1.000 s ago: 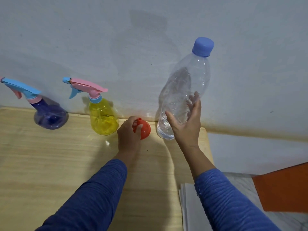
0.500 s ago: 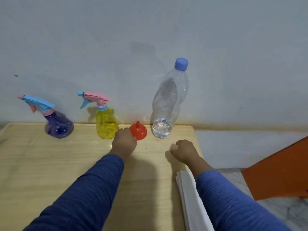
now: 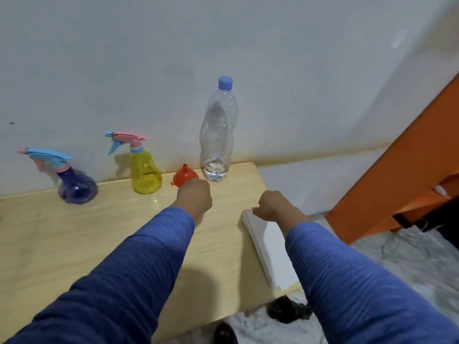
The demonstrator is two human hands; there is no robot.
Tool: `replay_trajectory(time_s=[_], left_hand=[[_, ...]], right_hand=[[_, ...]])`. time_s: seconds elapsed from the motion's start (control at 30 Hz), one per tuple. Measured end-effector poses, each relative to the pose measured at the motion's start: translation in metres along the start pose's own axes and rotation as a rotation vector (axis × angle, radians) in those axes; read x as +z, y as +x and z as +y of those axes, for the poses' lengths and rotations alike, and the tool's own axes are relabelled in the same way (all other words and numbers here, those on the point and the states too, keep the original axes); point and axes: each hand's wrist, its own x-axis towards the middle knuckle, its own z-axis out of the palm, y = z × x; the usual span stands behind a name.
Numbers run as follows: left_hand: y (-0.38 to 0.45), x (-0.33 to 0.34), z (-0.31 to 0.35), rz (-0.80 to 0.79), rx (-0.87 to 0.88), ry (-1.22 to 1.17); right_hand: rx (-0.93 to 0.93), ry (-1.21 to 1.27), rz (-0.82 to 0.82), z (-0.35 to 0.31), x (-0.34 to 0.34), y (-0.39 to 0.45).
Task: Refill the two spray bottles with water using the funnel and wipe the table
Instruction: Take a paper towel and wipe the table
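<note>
A purple spray bottle [image 3: 75,184] and a yellow spray bottle [image 3: 145,171] stand by the wall on the wooden table [image 3: 74,244]. An orange funnel [image 3: 183,177] lies mouth down between the yellow bottle and a tall clear water bottle [image 3: 218,135] with a blue cap and a little water at its bottom. My left hand [image 3: 195,196] is a closed fist just in front of the funnel, holding nothing. My right hand [image 3: 274,206] is curled at the far corner of a folded white cloth [image 3: 269,247] on the table's right edge; I cannot see whether it pinches the cloth.
A pale wall stands right behind the bottles. An orange panel [image 3: 397,175] leans at the right over a marbled floor. A dark object [image 3: 285,309] lies on the floor under the table's right corner.
My right hand let go of the water bottle and drew back to the white cloth. My left hand left the funnel and closed into a fist. The view pulled back.
</note>
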Motion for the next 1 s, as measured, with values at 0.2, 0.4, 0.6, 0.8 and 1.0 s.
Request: replay_trajectory(time_s=[0.2, 0.4, 0.6, 0.8, 1.0], left_hand=[[-0.025, 0.016, 0.057, -0.021, 0.241, 0.034], [-0.034, 0.051, 0.101, -0.162, 0.514, -0.022], [-0.035, 0.102, 0.11, -0.227, 0.613, -0.135], [-0.037, 0.132, 0.104, -0.155, 0.623, -0.241], [-0.033, 0.133, 0.102, -0.135, 0.599, -0.35]], right_hand=[[0.124, 0.058, 0.028, 0.046, 0.029, -0.046], [0.172, 0.235, 0.064, 0.074, 0.075, -0.075], [0.113, 0.496, 0.149, 0.076, 0.122, -0.09], [0.047, 0.524, 0.214, 0.077, 0.159, -0.092], [0.052, 0.603, 0.326, 0.077, 0.164, -0.093]])
